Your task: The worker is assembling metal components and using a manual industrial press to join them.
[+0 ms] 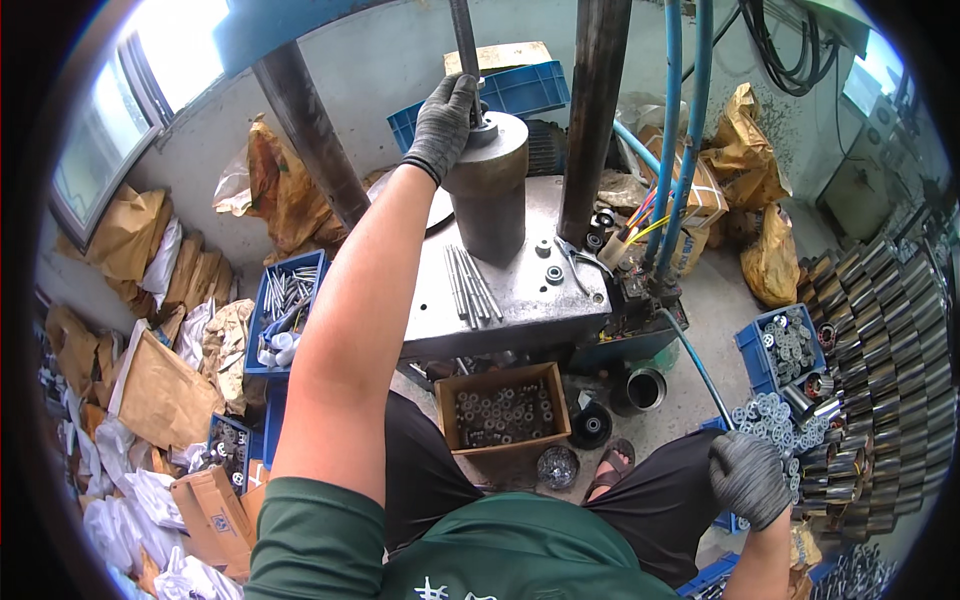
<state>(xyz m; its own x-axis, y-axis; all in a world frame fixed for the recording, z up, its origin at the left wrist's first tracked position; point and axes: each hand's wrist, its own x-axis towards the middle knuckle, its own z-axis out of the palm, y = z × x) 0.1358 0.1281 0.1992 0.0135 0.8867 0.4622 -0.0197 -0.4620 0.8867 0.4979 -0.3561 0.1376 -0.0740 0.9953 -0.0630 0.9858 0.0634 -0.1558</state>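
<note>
Left hand [443, 120] at far upright rod [464, 45], grip unclear, right hand [748, 478] clamped on blue lever [698, 365], near right

1. Green shirt [520, 545]: white characters [432, 588] on its front, to the left of the right hand [748, 480] and well apart from it; the view's lower edge cuts them off, so they cannot be read whole.
2. Cardboard box [205, 508]: a small dark printed mark [220, 523], far left of the right hand, well below the left hand [445, 120]; too small to read.
</note>
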